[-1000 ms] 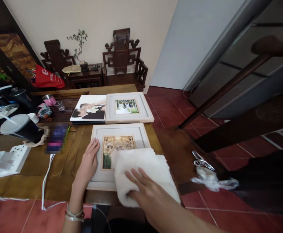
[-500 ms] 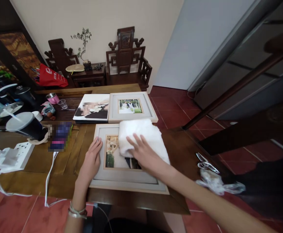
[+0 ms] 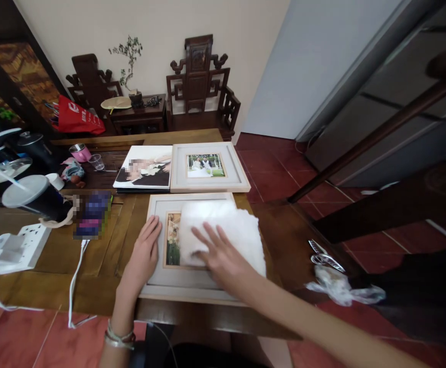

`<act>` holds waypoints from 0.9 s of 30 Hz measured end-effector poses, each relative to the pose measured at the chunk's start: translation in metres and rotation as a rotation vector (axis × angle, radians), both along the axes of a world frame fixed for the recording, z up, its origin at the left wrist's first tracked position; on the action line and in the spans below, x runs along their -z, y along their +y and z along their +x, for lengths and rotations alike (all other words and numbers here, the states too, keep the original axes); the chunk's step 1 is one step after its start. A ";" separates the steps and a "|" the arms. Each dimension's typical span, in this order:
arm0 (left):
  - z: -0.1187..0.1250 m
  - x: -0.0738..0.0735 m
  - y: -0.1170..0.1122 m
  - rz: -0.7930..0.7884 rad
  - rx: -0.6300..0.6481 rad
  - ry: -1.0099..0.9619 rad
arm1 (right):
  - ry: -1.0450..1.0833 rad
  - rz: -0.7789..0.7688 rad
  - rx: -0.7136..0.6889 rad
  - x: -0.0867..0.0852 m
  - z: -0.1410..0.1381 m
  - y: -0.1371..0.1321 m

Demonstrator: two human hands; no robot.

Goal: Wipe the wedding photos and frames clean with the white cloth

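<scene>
A light wooden photo frame (image 3: 157, 278) lies flat at the near edge of a wooden table (image 3: 103, 240). My left hand (image 3: 143, 255) rests flat on the frame's left border, fingers stretched out. My right hand (image 3: 218, 253) presses a white fluffy cloth (image 3: 238, 230) onto the frame's glass, fingers spread on top of it. The cloth covers most of the picture and the frame's right side.
Behind lie a second framed photo (image 3: 209, 171) and an unframed print (image 3: 144, 171). At left are a white power strip (image 3: 19, 245) with cables, a dark cup (image 3: 34, 197), a pink mug (image 3: 79, 152). Scissors (image 3: 324, 255) and crumpled plastic (image 3: 341, 289) lie at right.
My right hand swept the cloth from the frame's near right corner up to its far edge, then back toward the middle. My left hand stayed on the left border.
</scene>
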State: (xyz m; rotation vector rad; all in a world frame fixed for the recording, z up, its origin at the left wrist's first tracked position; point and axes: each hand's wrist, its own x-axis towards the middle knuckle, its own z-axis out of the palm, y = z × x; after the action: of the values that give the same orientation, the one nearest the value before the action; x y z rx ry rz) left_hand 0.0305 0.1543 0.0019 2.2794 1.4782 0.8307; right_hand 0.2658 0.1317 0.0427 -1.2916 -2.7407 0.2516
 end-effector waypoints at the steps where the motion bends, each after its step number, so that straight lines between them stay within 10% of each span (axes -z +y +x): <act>1: 0.000 0.000 0.000 0.003 -0.004 -0.002 | -0.018 0.059 0.015 0.004 -0.001 0.016; 7: 0.002 0.002 -0.001 0.007 -0.037 -0.004 | -0.083 0.180 0.041 0.006 -0.007 0.059; 19: 0.004 0.001 -0.001 0.007 -0.034 -0.042 | -0.030 -0.313 -0.202 -0.036 -0.009 -0.056; 27: 0.001 0.003 -0.001 -0.008 -0.008 -0.034 | -0.017 -0.044 -0.070 -0.001 -0.031 0.033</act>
State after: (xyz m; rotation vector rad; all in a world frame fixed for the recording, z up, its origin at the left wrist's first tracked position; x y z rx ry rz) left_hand 0.0315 0.1537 -0.0015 2.2439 1.4738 0.8600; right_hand 0.2343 0.1644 0.0439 -1.2144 -2.8139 0.3104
